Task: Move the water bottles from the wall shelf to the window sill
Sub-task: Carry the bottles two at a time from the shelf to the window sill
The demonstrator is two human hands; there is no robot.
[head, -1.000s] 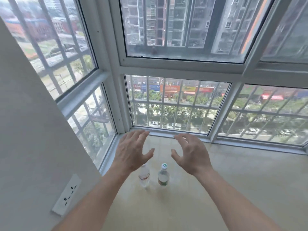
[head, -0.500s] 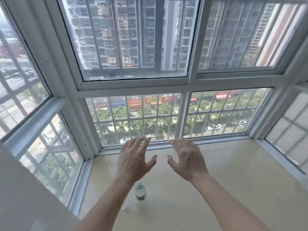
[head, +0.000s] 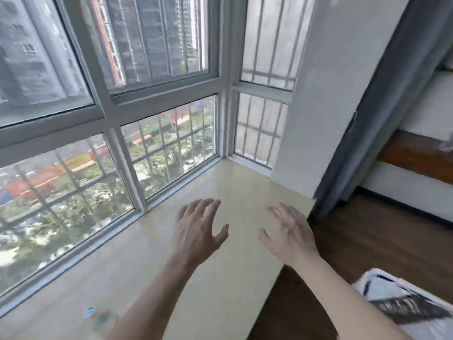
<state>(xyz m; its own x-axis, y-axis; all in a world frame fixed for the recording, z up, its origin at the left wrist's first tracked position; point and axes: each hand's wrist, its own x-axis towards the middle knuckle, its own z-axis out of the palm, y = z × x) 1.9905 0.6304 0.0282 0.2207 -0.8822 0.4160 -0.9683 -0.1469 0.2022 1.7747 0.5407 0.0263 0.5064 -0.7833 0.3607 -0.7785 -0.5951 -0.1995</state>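
My left hand (head: pixel 198 229) and my right hand (head: pixel 288 230) hover palm-down over the pale yellow window sill (head: pixel 220 192), fingers spread, holding nothing. A blurred water bottle (head: pixel 98 315) with a teal cap stands on the sill at the lower left, beside my left forearm, well behind both hands. A second bottle is not distinguishable in the blur. The wall shelf is out of view.
Window panes with bars (head: pixel 122 155) border the sill on the left and far side. A white wall pillar (head: pixel 326 94) and grey curtain (head: pixel 367 119) stand at the sill's right end. Dark wooden floor (head: pixel 380 241) and a patterned cloth (head: pixel 404 303) lie to the right.
The view has swung right along the sill. The bottles slid from below my hands to the lower left edge. Both hands stay spread and empty.
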